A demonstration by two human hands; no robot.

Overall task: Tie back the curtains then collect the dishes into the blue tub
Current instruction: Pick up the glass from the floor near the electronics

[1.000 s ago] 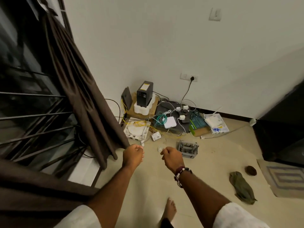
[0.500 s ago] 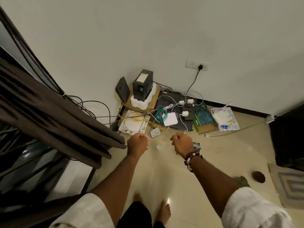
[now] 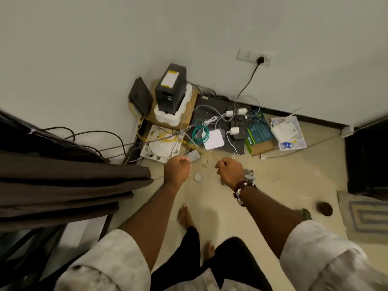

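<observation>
The dark brown curtain [image 3: 73, 185] hangs in thick folds at the left, beside a barred window [image 3: 23, 248]. My left hand [image 3: 177, 169] is curled into a fist just right of the curtain's edge. A thin pale cord seems to run from that fist toward the folds. My right hand [image 3: 230, 171], with a bracelet on its wrist, is curled too and pinches thin pale strands that lead up and left. Both hands hover over the tiled floor. No dishes and no blue tub are in view.
A tangle of electronics lies along the wall: a black box on foam [image 3: 170, 91], a white router [image 3: 213, 139], chargers, cables and a wall socket [image 3: 254, 57]. A striped mat [image 3: 367, 215] and dark furniture [image 3: 367, 160] are at the right. My bare feet stand below.
The view has tipped down and swung right, so the curtain now sits at the left edge. Both hands stay curled in front of me and have drawn slightly further apart.
</observation>
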